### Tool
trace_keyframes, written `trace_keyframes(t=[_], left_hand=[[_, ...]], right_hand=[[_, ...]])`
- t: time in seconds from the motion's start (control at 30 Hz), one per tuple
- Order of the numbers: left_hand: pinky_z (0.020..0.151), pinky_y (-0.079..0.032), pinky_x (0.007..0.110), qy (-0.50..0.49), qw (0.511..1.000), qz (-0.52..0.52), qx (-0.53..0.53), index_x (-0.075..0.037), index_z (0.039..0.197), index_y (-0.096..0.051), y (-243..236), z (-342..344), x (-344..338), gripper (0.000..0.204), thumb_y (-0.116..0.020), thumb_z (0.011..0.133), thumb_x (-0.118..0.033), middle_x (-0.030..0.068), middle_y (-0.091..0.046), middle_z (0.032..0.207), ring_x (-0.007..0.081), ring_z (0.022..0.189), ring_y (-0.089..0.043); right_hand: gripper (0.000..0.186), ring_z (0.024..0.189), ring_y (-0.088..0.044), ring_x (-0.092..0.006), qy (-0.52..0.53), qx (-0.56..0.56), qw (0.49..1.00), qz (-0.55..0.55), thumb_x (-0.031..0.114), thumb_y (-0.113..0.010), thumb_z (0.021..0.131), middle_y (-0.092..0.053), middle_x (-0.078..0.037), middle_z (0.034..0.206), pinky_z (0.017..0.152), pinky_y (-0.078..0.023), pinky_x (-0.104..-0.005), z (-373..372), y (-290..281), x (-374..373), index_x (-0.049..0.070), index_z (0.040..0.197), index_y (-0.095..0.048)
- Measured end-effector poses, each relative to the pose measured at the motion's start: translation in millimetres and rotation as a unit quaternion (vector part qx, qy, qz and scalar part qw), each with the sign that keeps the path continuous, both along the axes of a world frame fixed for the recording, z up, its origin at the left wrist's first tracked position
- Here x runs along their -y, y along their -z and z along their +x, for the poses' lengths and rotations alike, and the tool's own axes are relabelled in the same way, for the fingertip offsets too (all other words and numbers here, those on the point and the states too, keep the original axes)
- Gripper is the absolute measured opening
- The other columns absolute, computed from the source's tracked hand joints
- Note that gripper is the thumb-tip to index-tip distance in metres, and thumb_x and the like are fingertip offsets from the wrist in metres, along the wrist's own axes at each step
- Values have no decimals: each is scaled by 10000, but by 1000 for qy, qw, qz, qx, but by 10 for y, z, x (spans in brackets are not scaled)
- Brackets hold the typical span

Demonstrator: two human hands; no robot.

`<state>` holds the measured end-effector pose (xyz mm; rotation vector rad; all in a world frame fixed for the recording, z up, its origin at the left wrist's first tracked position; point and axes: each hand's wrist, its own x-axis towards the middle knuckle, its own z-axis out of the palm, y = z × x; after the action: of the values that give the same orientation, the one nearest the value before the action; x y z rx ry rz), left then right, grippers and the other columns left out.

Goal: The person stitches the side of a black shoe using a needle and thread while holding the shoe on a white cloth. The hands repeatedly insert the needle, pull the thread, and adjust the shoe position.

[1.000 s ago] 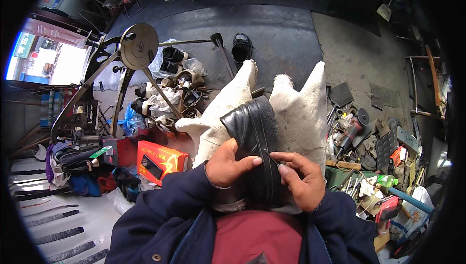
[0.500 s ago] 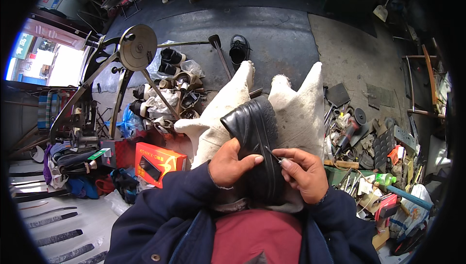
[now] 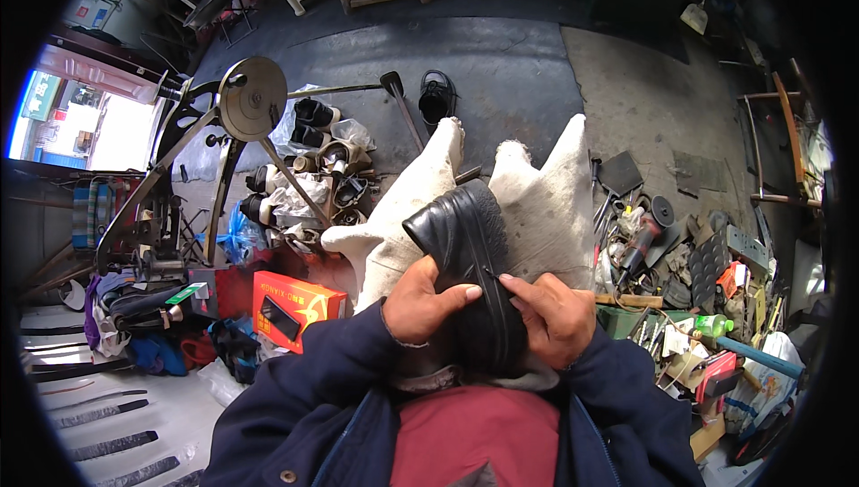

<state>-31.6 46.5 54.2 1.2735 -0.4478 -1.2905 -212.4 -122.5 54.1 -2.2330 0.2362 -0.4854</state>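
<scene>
- With the black shoe (image 3: pixel 470 232) on your lap as clock centre, you can pass at 1 to 2 o'clock, over the pale cloth (image 3: pixel 548 232) and the concrete floor (image 3: pixel 635 98) beyond.
- At 12, a lone laced shoe (image 3: pixel 436 98) stands in your way on the dark mat (image 3: pixel 519 62).
- At 10, a shoe pile (image 3: pixel 335 160), then a wheeled machine (image 3: pixel 253 99), block you.
- At 9, you meet an orange box (image 3: pixel 313 299).
- At 3, mind the grinder (image 3: pixel 637 250) amid scattered tools.
</scene>
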Motion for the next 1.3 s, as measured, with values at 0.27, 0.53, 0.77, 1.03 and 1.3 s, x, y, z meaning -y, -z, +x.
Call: trace_keyframes(t=[0.27, 0.53, 0.77, 1.03, 1.3], left_hand=[[1019, -534, 321, 1, 1000, 1, 10, 26, 1390, -566, 6, -8, -9, 420, -702, 998, -39, 69, -695, 1277, 139, 1146, -653], [1023, -530, 315, 24, 999, 28, -13, 19, 1401, -566, 9, -8, -10, 419, -695, 1008, -48, 63, -694, 1286, 136, 1152, -654], [963, -544, 308, 20, 1000, 9, 11, 29, 1329, -607, 15, -26, 1, 344, -699, 1009, -57, 61, -713, 1208, 125, 1088, -655], [968, -543, 315, 33, 998, 14, 57, 40, 1358, -595, 30, 1, -1, 379, -700, 1009, -66, 69, -715, 1217, 137, 1088, -654], [1045, -517, 316, 43, 999, 25, 14, 19, 1438, -536, -2, 22, -19, 461, -695, 1010, -39, 69, -676, 1322, 137, 1190, -637]], right_hand=[[358, 677, -614, -136, 6, -81, 964, 252, -28, -610, 984, -707, -90, 851, 658, -494, -268, 2, -251, -20, 41, 1319, -718], [345, 674, -645, -165, -85, -152, 966, 193, -17, -632, 976, -722, -145, 848, 672, -519, -310, 78, -385, 272, 57, 1299, -728], [295, 862, -759, -342, -219, -322, 898, 206, 90, -679, 972, -773, -214, 1002, 772, -574, -383, 486, -613, 805, 87, 1255, -760], [302, 684, -643, -126, -232, -356, 873, 241, 37, -664, 989, -754, -163, 848, 660, -518, -299, 415, -741, 919, 70, 1277, -750], [382, 655, -617, -117, -30, -162, 948, 274, -16, -610, 996, -717, -92, 864, 643, -503, -263, 9, -330, 166, 68, 1354, -712]])
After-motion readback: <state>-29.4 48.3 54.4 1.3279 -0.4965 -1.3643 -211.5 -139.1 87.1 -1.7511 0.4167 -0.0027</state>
